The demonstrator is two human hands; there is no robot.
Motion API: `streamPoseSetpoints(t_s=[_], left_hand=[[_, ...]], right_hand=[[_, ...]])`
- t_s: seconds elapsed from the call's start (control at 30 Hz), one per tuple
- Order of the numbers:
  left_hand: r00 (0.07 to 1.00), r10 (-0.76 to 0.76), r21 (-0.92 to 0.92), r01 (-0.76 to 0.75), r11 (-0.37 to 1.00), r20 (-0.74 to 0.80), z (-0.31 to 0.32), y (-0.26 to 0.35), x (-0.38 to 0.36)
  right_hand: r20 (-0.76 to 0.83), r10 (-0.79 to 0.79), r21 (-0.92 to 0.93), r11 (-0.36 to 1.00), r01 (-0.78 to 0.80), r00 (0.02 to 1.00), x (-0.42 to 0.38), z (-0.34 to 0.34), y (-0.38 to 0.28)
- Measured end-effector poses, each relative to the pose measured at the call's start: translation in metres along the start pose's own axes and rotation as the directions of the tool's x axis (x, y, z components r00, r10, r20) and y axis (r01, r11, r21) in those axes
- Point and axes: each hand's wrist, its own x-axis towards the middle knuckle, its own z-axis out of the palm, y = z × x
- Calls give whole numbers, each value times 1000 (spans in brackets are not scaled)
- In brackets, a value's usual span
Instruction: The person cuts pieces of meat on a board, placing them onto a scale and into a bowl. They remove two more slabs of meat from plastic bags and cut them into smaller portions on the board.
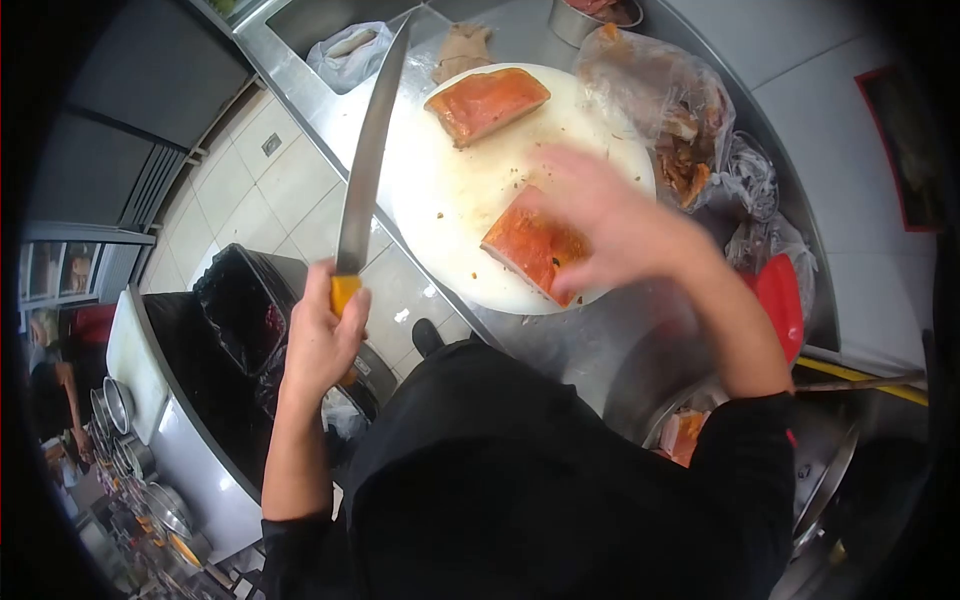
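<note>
My left hand (325,330) is wrapped round the yellow handle of a long knife (367,160), whose blade points up past the left edge of the board. A round white cutting board (440,215) lies on the steel counter. My right hand (600,215), blurred by motion, is spread at the right side of a reddish-brown piece of meat (527,243) near the board's lower edge. Its fingers are apart, and whether they touch the meat is unclear. A second piece of meat (488,103) lies at the top of the board.
Clear plastic bags with meat scraps (685,140) lie right of the board. A white bag (350,55) and a metal bowl (590,22) are behind it. A red container (780,305) stands right. A black-lined bin (240,310) is at left; another person's arm (70,395) shows far left.
</note>
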Motion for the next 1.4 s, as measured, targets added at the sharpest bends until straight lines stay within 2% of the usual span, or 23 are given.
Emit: streamPoseSetpoints(t_s=[0.07, 0.13, 0.17, 0.2, 0.23, 0.3, 0.33, 0.4, 0.43, 0.47, 0.6, 0.7, 0.8, 1.0, 1.4], left_hand=[[999, -8, -137, 14, 990, 44, 5, 22, 7], [996, -15, -86, 22, 996, 83, 4, 35, 10], [994, -23, -66, 30, 997, 105, 3, 39, 10], [992, -34, -47, 40, 998, 125, 4, 40, 10], [993, 4, -26, -1, 1000, 118, 5, 37, 8], [992, 88, 25, -91, 996, 92, 7, 30, 4], [990, 80, -12, -79, 997, 113, 9, 31, 2], [978, 167, 16, -170, 985, 126, 19, 35, 1], [972, 125, 33, -134, 990, 198, 22, 44, 3], [959, 183, 24, -192, 981, 217, 30, 47, 5], [919, 211, 114, -261, 959, 333, 53, 64, 20], [902, 215, 138, -283, 949, 374, 63, 74, 34], [891, 240, 137, -312, 940, 384, 69, 80, 44], [881, 263, 126, -335, 934, 393, 79, 89, 56], [882, 185, 191, -290, 938, 433, 85, 91, 57]], right_hand=[[181, -273, -128, 946, 298, 945, 16, 35, -16], [315, -6, -141, 989, 53, 949, 38, 38, -2], [382, 130, -163, 984, -71, 915, 48, 36, 12], [259, 378, -124, 926, -357, 889, 51, 34, 32], [148, 609, -48, 792, -609, 779, 45, 29, 51], [270, 739, 82, 621, -779, 618, 22, 9, 75], [256, 710, 149, 641, -753, 656, 11, 6, 72], [221, 659, 293, 658, -694, 719, -17, 13, 44], [197, 681, 362, 618, -698, 705, -21, 23, 35], [171, 703, 432, 576, -694, 690, -24, 36, 29], [139, 740, 707, 391, -589, 658, -32, 57, 8], [105, 806, 756, 316, -574, 582, -51, 49, 8], [51, 787, 787, 347, -509, 615, -67, 62, 12], [104, 822, 827, 242, -508, 559, -66, 76, 4], [68, 813, 830, 276, -485, 578, -65, 76, 2]])
